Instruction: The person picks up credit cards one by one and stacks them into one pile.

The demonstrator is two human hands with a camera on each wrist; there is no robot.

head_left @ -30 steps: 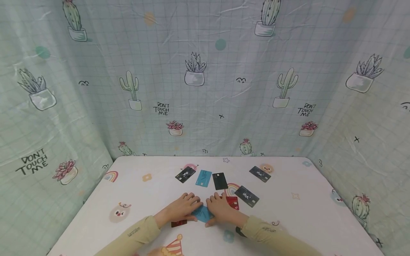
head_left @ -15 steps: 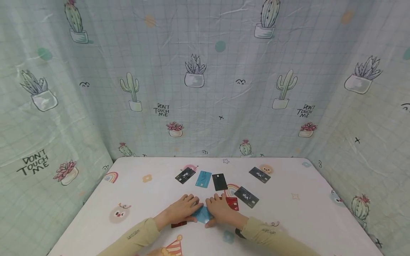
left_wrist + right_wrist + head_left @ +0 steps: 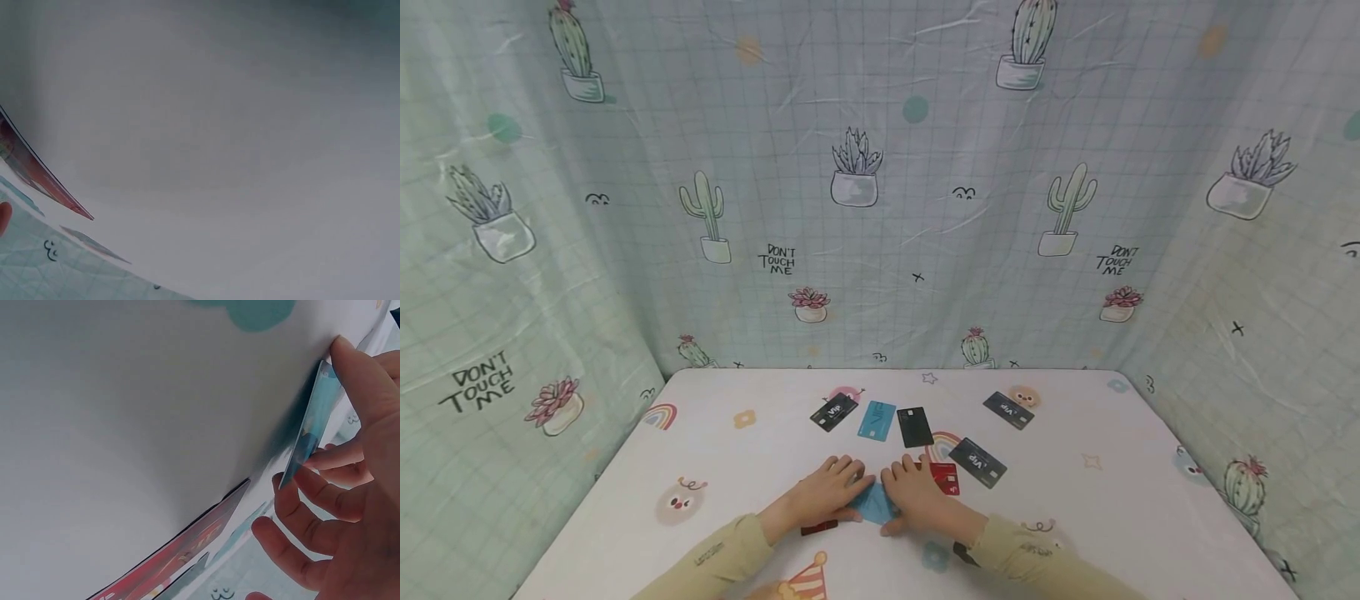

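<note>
Head view shows me the blue card (image 3: 874, 507) between both hands, above the desk (image 3: 722, 450): the left hand (image 3: 829, 490) curls around one side, the right hand (image 3: 917, 495) grips the other between thumb and fingers. Holding opposite sides probably steadies so thin a piece. Other cards lie spread around, likely for easy reach.

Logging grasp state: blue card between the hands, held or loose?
Held: in the right wrist view, the right hand grips the blue card between thumb and fingers.
</note>
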